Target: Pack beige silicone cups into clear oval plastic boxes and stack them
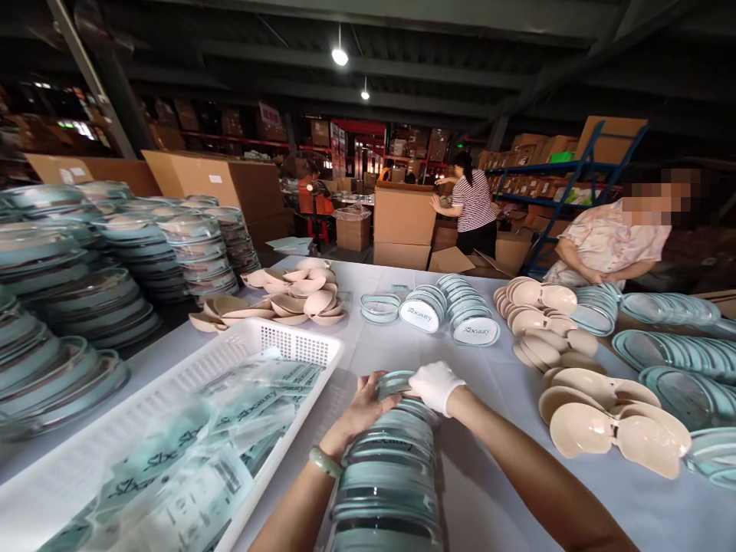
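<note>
A long stack of round clear-and-teal plastic cases (389,468) lies on its side on the white table, running from the bottom edge away from me. My bare left hand (363,404), with a green bangle on the wrist, presses against the left side of the stack's far end. My right hand (435,384) wears a white glove and grips the far end of the same stack from the right. Both hands close around the endmost case.
A white plastic basket (290,337) of printed packets sits at left. Beige silicone cups (615,429) lie at right and in a pile (299,295) farther back. More case rows (454,310) and tall stacks (69,307) surround. A seated person (609,245) works at right; another (471,207) stands by cartons.
</note>
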Tool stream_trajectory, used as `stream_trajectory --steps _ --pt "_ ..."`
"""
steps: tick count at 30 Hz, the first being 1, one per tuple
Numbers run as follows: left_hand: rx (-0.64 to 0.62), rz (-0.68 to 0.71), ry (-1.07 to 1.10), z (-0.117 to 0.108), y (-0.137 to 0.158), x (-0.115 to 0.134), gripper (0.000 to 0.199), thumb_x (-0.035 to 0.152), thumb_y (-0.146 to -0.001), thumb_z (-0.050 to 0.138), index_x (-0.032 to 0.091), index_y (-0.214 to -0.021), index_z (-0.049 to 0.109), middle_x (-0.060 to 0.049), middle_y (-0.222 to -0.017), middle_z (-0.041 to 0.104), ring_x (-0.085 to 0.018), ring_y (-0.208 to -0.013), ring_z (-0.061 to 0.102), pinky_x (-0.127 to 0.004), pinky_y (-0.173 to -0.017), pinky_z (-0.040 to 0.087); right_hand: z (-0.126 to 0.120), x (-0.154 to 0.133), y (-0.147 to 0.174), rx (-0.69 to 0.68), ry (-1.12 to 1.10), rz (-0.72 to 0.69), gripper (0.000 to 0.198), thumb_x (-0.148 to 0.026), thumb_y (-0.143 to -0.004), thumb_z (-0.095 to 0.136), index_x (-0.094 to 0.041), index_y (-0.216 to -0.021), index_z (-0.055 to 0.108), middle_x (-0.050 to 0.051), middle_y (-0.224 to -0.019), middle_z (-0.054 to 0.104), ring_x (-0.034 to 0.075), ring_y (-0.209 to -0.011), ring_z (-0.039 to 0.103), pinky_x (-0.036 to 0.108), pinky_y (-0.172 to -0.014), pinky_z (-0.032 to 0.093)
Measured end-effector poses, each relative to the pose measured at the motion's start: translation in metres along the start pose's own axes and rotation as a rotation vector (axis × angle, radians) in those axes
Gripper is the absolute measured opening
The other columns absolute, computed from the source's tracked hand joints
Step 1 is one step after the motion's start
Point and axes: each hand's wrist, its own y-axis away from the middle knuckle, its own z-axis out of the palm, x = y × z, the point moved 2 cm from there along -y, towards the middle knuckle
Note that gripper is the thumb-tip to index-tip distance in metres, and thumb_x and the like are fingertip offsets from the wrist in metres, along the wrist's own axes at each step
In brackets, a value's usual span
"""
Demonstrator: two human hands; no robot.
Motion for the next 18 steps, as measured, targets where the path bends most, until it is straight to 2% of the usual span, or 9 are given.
stream_trajectory --steps 2,4,5,7,9,11,13,16,18 --pt "-0.025 -0.016 -0.008 0.001 -0.002 0.000 0.066 0.053 -0.080 0.068 0.024 -0.137 0.050 -0.011 -0.131 0.050 -0.030 -0.126 0.055 -0.041 -0.115 0.039 0.000 -0.007 0.002 -0.013 0.028 -0.030 0.034 -0.037 -0.100 0.056 -0.011 -0.100 0.078 0.023 -0.102 0.076 0.039 -0.099 0.074 0.045 -0.084 0.054" --pt "-0.023 -0.027 -0.021 0.000 -0.002 0.000 0.066 0.052 -0.079 0.068 0.023 -0.136 0.051 -0.010 -0.126 0.053 -0.031 -0.125 0.055 -0.042 -0.114 0.040 -0.002 -0.006 0.010 -0.026 0.018 -0.087 0.038 -0.039 -0.105 0.045 -0.017 -0.115 0.074 0.016 -0.106 0.077 0.031 -0.095 0.075 0.036 -0.078 0.054" --pt "-0.027 -0.030 -0.029 0.000 -0.003 0.000 0.065 0.051 -0.078 0.068 0.023 -0.135 0.052 -0.010 -0.123 0.055 -0.031 -0.124 0.055 -0.043 -0.113 0.041 -0.002 -0.003 0.017 -0.043 0.011 -0.119 0.037 -0.039 -0.107 0.042 -0.021 -0.118 0.073 0.011 -0.103 0.078 0.026 -0.089 0.075 0.031 -0.074 0.053" --pt "-0.046 -0.027 -0.047 0.001 -0.003 0.002 0.061 0.050 -0.079 0.066 0.023 -0.132 0.054 -0.009 -0.120 0.059 -0.031 -0.124 0.055 -0.043 -0.111 0.042 -0.001 0.004 0.030 -0.075 0.017 -0.149 0.029 -0.032 -0.104 0.048 -0.023 -0.109 0.075 0.006 -0.094 0.079 0.021 -0.080 0.075 0.027 -0.069 0.051" --pt "-0.055 -0.019 -0.053 0.003 -0.001 0.003 0.058 0.051 -0.080 0.064 0.022 -0.129 0.056 -0.009 -0.120 0.062 -0.032 -0.125 0.055 -0.043 -0.111 0.042 0.003 0.006 0.040 -0.073 0.042 -0.119 0.020 -0.020 -0.096 0.058 -0.017 -0.096 0.078 0.011 -0.092 0.078 0.026 -0.084 0.075 0.032 -0.072 0.053" --pt "-0.040 -0.011 -0.044 0.006 0.001 0.001 0.054 0.053 -0.079 0.065 0.023 -0.125 0.058 -0.008 -0.119 0.066 -0.032 -0.124 0.058 -0.043 -0.109 0.043 0.010 0.003 0.042 -0.048 0.040 -0.067 0.015 -0.007 -0.086 0.064 -0.010 -0.089 0.078 0.021 -0.098 0.077 0.036 -0.097 0.073 0.042 -0.080 0.054" --pt "-0.005 -0.009 -0.029 0.006 0.001 -0.004 0.051 0.055 -0.079 0.067 0.025 -0.121 0.061 -0.006 -0.115 0.069 -0.033 -0.119 0.062 -0.043 -0.105 0.047 0.016 0.004 0.042 -0.041 -0.038 -0.044 0.013 -0.002 -0.079 0.068 -0.008 -0.086 0.078 0.023 -0.100 0.076 0.038 -0.101 0.072 0.046 -0.084 0.055" --pt "-0.004 -0.020 -0.038 0.001 -0.002 -0.013 0.052 0.060 -0.080 0.066 0.026 -0.119 0.063 -0.004 -0.105 0.073 -0.034 -0.110 0.068 -0.044 -0.096 0.053 0.018 0.029 0.058 0.014 -0.280 -0.067 0.013 -0.011 -0.081 0.076 -0.017 -0.092 0.079 0.011 -0.105 0.078 0.026 -0.099 0.074 0.035 -0.089 0.056" --pt "-0.052 -0.001 -0.056 0.000 -0.004 -0.017 0.057 0.064 -0.079 0.066 0.025 -0.121 0.062 -0.005 -0.105 0.075 -0.035 -0.111 0.070 -0.045 -0.096 0.055 0.014 0.054 0.085 0.160 -0.444 -0.055 0.018 -0.023 -0.091 0.072 -0.021 -0.109 0.076 0.006 -0.119 0.075 0.020 -0.109 0.070 0.034 -0.099 0.055"
